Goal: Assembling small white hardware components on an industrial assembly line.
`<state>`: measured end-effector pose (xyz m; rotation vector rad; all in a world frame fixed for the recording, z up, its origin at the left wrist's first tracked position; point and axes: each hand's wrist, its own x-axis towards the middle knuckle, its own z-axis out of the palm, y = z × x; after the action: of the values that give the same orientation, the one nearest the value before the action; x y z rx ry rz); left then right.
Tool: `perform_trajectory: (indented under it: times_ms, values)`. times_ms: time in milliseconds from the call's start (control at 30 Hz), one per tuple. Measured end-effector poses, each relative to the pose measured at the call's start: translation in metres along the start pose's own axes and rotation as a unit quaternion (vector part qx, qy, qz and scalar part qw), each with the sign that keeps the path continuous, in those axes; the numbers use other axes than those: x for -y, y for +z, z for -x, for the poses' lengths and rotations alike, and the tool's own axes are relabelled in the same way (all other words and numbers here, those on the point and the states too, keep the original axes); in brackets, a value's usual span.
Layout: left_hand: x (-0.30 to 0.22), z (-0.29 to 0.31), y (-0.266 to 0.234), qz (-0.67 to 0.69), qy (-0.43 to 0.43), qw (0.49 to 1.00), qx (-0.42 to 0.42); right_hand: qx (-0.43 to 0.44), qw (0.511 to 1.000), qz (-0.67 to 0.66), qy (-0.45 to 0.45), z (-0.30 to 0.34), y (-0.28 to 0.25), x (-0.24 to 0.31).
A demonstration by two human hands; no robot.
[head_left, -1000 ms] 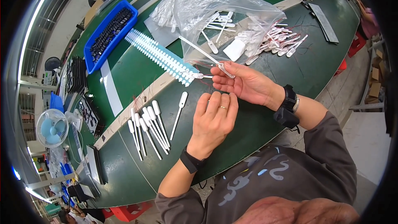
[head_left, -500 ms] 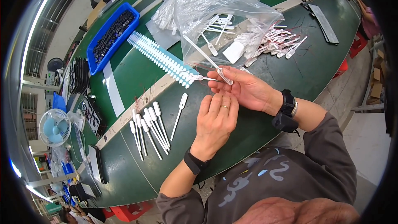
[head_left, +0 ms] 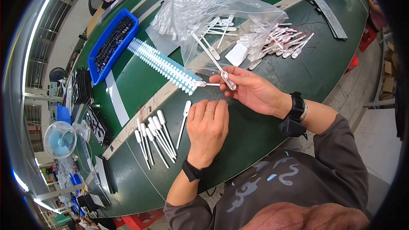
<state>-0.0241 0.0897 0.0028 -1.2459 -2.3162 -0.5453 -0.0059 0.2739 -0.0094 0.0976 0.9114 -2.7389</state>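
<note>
My right hand (head_left: 255,91) is closed in a pinch on a slim white plastic stick (head_left: 206,53). The stick's oval head lies by the thumb, and its stem points up and left. A second white stick with an oval head (head_left: 199,84) runs into the same fingers, its head over the end of a light-blue strip (head_left: 164,64) lined with white tabs. My left hand (head_left: 208,123) is back up over the green table, fingers loosely bent, thumb and fingertips hidden. Just left of it lies a single white stick (head_left: 183,123). Further left is a group of several similar sticks (head_left: 155,136).
Beyond my hands lies a clear plastic bag (head_left: 200,6) over more white sticks. A pile of white pieces with red wires (head_left: 289,40) spreads to its right. At the back left stands a blue bin (head_left: 94,76) of black parts. Grey flat bars (head_left: 330,19) lie far right.
My left hand has moved left and slightly down, away from my right hand. My right hand still holds the sticks, nearly unmoved. The view has shifted a little.
</note>
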Motion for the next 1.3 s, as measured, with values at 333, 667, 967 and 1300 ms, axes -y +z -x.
perform_trajectory:
  times_ms: [333,667,967,1300]
  values:
    - [0.013,-0.006,-0.031,0.034,-0.118,0.992,0.036,0.0,1.0,0.016,0.002,-0.002,-0.001,0.001]
    - [0.016,-0.012,-0.035,0.034,-0.134,0.99,0.009,-0.009,0.999,0.05,0.01,0.003,-0.002,-0.002]
    - [0.006,-0.006,-0.011,0.181,-0.232,0.955,-0.033,-0.023,0.996,0.085,0.005,0.002,0.003,-0.006]
    - [0.012,-0.005,-0.009,0.133,-0.192,0.97,-0.062,-0.026,0.995,0.091,0.015,0.001,0.001,-0.007]
